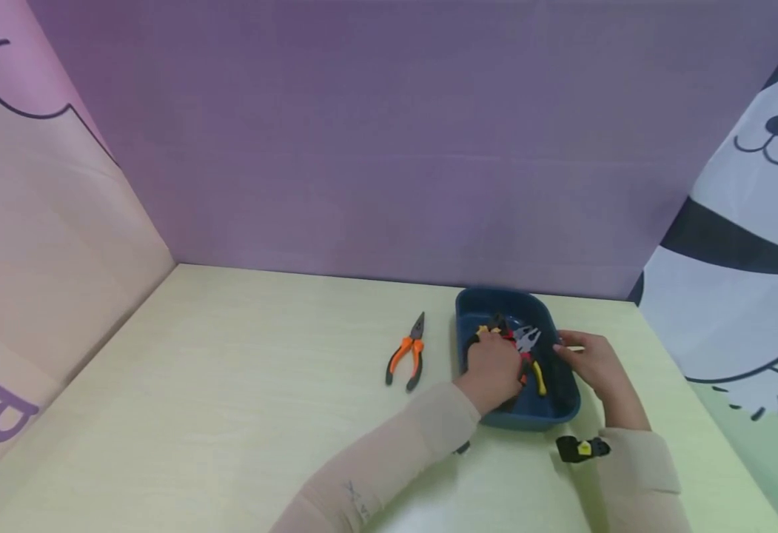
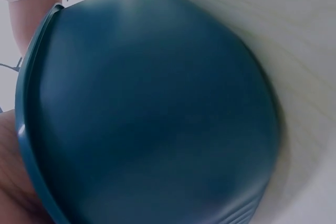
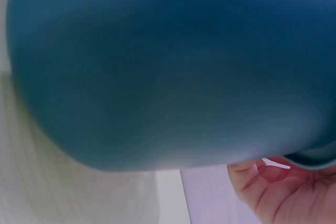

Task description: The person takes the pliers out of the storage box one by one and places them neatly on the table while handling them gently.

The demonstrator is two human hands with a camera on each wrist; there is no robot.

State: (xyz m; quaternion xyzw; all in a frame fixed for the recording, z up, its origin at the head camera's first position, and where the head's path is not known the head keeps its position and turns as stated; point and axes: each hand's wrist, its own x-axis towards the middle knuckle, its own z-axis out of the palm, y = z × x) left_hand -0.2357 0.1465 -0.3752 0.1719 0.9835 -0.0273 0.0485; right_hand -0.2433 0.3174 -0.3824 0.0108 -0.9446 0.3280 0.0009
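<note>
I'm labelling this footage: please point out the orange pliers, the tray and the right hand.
Orange pliers (image 1: 418, 346): head view, one handle's upper end.
Tray (image 2: 152, 103): left wrist view, outer wall.
Right hand (image 1: 591, 361): head view, between thumb and wrist.

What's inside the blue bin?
Grey-headed pliers, a yellow handle and some red parts show in the blue bin. The left hand hides whatever lies beneath it.

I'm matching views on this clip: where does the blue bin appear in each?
Head: blue bin right of centre, just below mid-height.
Left wrist: its outer wall fills most of the picture, cut off at the bottom.
Right wrist: outer wall across the upper part.
Shared landmark: pale tabletop.
</note>
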